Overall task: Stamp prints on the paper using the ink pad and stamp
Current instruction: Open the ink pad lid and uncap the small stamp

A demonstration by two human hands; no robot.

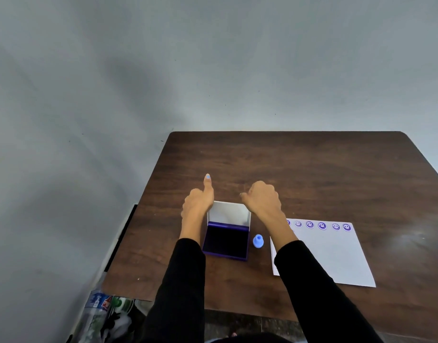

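Observation:
A purple ink pad (226, 240) lies open on the brown table (312, 169), its white lid (229, 212) standing upright at the far side. A small light-blue stamp (258, 241) stands just right of the pad. Further right lies a white paper (329, 253) with a row of several purple smiley prints along its far edge. My left hand (198, 200) hovers beyond the lid's left corner, fingers curled and thumb pointing up. Curled into a fist, my right hand (262, 198) is at the lid's right corner. Neither hand holds anything that I can see.
The table's left edge runs close to a grey wall. On the floor below the table's front left corner stand plastic bottles (99, 308) and some clutter. My black sleeves (309, 280) cross the near part of the table.

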